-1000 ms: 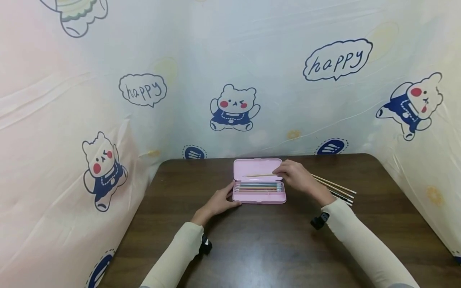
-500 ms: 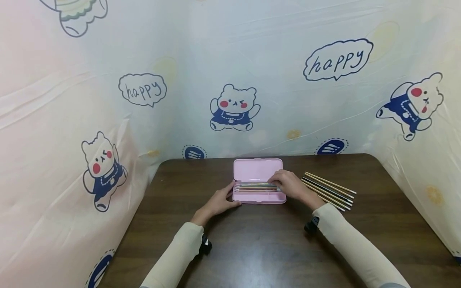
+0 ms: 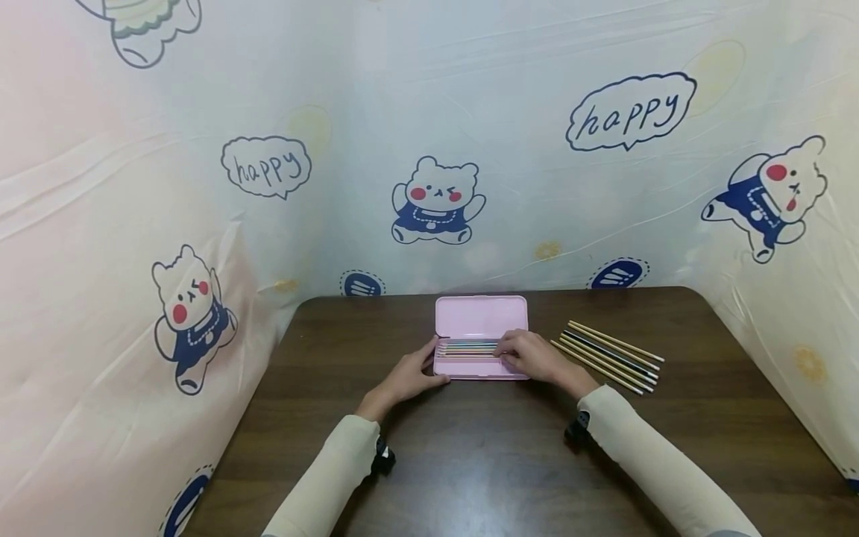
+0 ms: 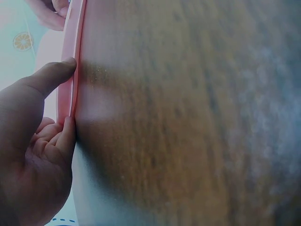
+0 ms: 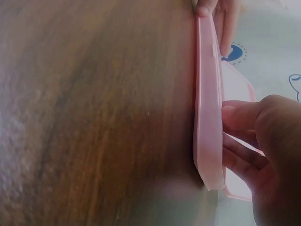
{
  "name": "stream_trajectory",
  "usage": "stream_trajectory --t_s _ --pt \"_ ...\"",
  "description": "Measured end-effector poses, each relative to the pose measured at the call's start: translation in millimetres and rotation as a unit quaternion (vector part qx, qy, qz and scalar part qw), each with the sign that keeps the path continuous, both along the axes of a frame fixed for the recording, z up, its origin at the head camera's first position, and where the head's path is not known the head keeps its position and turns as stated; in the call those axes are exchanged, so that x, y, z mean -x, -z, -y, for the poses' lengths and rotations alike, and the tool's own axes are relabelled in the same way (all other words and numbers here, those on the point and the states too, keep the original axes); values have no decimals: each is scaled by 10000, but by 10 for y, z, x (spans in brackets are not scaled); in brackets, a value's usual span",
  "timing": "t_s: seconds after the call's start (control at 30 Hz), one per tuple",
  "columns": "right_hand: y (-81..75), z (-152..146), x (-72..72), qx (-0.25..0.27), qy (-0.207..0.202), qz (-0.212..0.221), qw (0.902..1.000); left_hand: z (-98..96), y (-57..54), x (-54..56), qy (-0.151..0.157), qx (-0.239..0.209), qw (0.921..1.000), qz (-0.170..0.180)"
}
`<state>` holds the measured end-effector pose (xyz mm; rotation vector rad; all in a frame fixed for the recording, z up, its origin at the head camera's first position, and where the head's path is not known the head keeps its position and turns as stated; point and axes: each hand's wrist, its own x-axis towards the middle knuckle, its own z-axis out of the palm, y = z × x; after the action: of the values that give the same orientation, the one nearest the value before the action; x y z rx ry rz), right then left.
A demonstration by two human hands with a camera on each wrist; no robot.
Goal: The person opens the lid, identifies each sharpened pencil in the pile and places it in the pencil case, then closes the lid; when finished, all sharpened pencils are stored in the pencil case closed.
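Note:
An open pink pencil case (image 3: 463, 368) lies near the far edge of the table, its lid (image 3: 479, 317) tipped back. Several coloured pencils (image 3: 466, 348) lie in it side by side, running left to right. My left hand (image 3: 406, 374) grips the case's left end, thumb at the front wall and fingers round the side, as the left wrist view shows. My right hand (image 3: 532, 356) reaches into the right part of the case with bent fingers over the pencil ends. In the right wrist view, the fingertips drop behind the front wall (image 5: 209, 103), so their hold on a pencil is hidden.
Several loose pencils (image 3: 607, 354), gold and black with pale ends, lie slantwise on the brown wooden table (image 3: 483, 455) right of the case. A printed cloth backdrop (image 3: 510, 112) stands behind the table and along its sides.
My right hand has brought a gold pencil from over the lid down into the case, then shifted slightly toward me. The left hand has stayed on the case's left end.

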<state>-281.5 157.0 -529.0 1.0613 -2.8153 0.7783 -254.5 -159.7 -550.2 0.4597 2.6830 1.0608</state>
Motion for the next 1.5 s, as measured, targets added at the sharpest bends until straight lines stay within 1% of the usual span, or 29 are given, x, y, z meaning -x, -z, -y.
stream_trajectory --t_s 0.1,0.2,0.37,0.5,0.57,0.7,0.83,0.97,1.1,1.2,1.27,1.33,1.5 --pt "3 10 -12 30 60 8 10000 0 12 2 -31 14 10000 -30" --pt "-11 19 -9 -46 102 -30 9999 3 19 3 -46 -7 10000 -40" --pt "-106 11 39 -149 163 -138 9997 8 22 0 -38 -17 10000 -45" --pt "-228 -14 131 -179 237 -226 9993 13 21 -4 -38 -20 10000 -36" --pt "-306 -22 181 -169 318 -179 9992 16 19 -5 -34 -17 10000 -26" --pt "-453 -16 284 -235 583 -121 9979 21 12 0 -18 -41 10000 -14" --pt "-543 9 403 -380 781 -103 9962 20 9 3 -1 -38 10000 -12" --pt "-568 45 509 -509 837 32 9952 12 8 1 5 -8 10000 -14" --pt "-529 82 599 -685 903 339 9930 0 6 -5 -11 -1 10000 -21" --pt "-505 109 634 -709 901 548 9919 -5 1 -8 -7 -38 10000 -17" --pt "-502 124 639 -696 891 601 9918 -5 -1 -9 13 -65 10000 -11" --pt "-521 135 631 -634 858 546 9928 -6 -1 -11 35 -89 10000 -24" --pt "-579 160 597 -537 849 217 9947 0 1 1 22 -77 10000 -14"
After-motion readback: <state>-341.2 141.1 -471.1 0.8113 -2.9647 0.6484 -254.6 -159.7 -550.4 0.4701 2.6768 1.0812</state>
